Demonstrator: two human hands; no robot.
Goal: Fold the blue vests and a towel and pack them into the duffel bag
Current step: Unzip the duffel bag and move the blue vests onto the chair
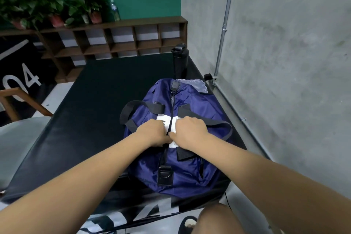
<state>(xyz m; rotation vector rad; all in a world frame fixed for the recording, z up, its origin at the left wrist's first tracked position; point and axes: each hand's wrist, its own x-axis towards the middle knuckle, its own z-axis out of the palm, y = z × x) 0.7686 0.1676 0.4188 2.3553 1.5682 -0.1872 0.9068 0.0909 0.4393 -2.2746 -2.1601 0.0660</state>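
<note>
Bag (180, 175) beneath left hand (152, 131), right hand (190, 131)

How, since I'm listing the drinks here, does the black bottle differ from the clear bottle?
The black bottle is opaque; the clear bottle is see-through. The black bottle stands on the black table behind the duffel bag; the clear bottle stands on the wooden shelf beside the potted plants. Both are upright.
</note>
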